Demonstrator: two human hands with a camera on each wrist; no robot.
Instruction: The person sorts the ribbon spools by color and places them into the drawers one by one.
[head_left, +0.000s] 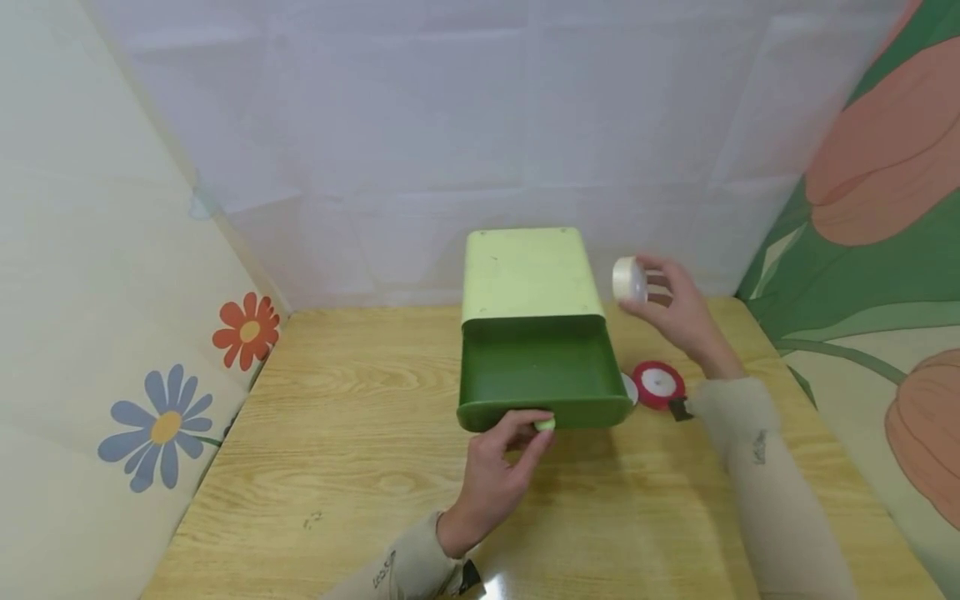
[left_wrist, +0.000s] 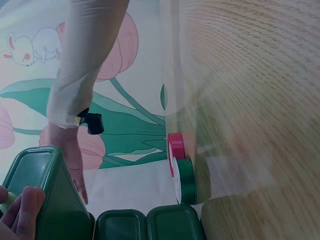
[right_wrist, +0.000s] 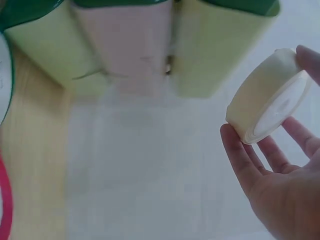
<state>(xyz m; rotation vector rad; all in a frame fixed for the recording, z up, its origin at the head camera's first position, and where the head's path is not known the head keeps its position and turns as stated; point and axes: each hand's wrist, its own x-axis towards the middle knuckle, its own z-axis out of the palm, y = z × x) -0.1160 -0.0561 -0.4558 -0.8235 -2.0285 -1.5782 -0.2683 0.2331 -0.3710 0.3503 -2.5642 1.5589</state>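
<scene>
My left hand [head_left: 498,471] pinches the small light-green knob [head_left: 545,425] on the front of a dark green drawer [head_left: 540,367]. That drawer is pulled out of the top of a pale green drawer cabinet [head_left: 531,271], and its inside shows bare. In my right hand [head_left: 678,312] is a roll of cream ribbon [head_left: 628,280], gripped between thumb and fingers and raised to the right of the cabinet. The right wrist view shows the ribbon roll [right_wrist: 270,97] tilted, with the fingertips around its rim.
A red ribbon roll [head_left: 658,384] stands on the wooden table [head_left: 360,467] to the right of the cabinet. Beside it is a green ribbon roll [left_wrist: 186,181], mostly hidden behind the drawer in the head view. Two closed drawers [left_wrist: 172,222] sit below the pulled-out one. A white sheet [head_left: 375,167] hangs behind.
</scene>
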